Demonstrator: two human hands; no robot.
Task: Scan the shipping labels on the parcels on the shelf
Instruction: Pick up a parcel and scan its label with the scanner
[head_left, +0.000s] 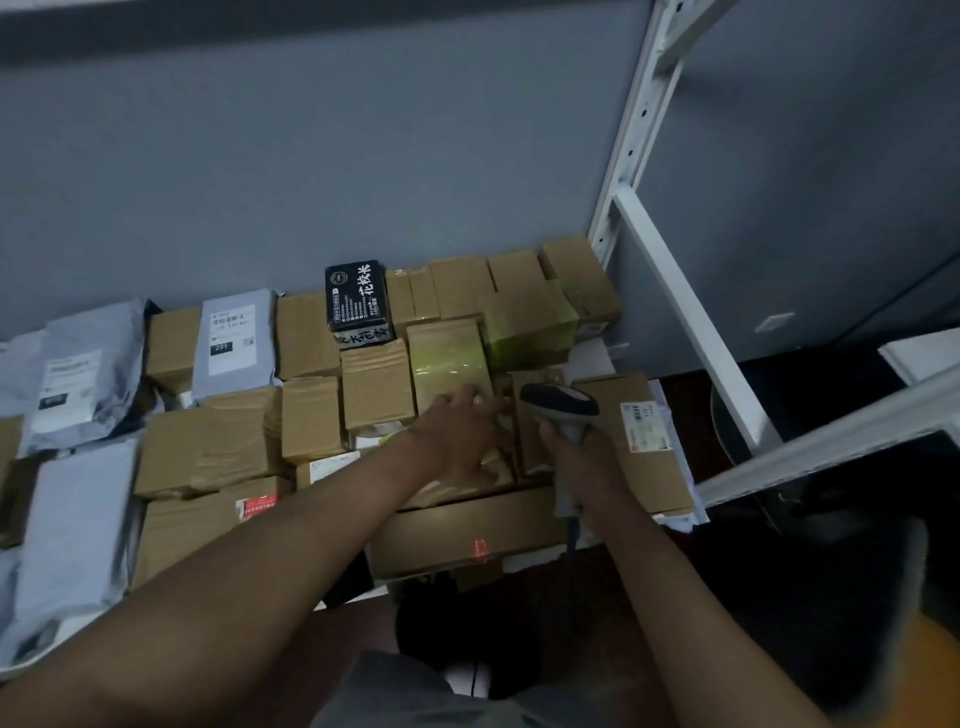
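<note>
White shelf carries cardboard parcels, grey mailers.

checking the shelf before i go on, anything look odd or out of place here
One thing: a black printed box sits on top of the brown cartons at the back, the only retail-style pack there. A green glow on the cartons looks like scanner light, not damage.

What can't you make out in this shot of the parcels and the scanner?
Head view only:
- Label text on the grey mailer: too small and blurred.
- Label on the right-hand box: too small to read.
- Box under the left hand: the hand covers much of its top.
- Scanner trigger: hidden by the right hand.
- Mailers at the left edge: cut off by the frame.
</note>
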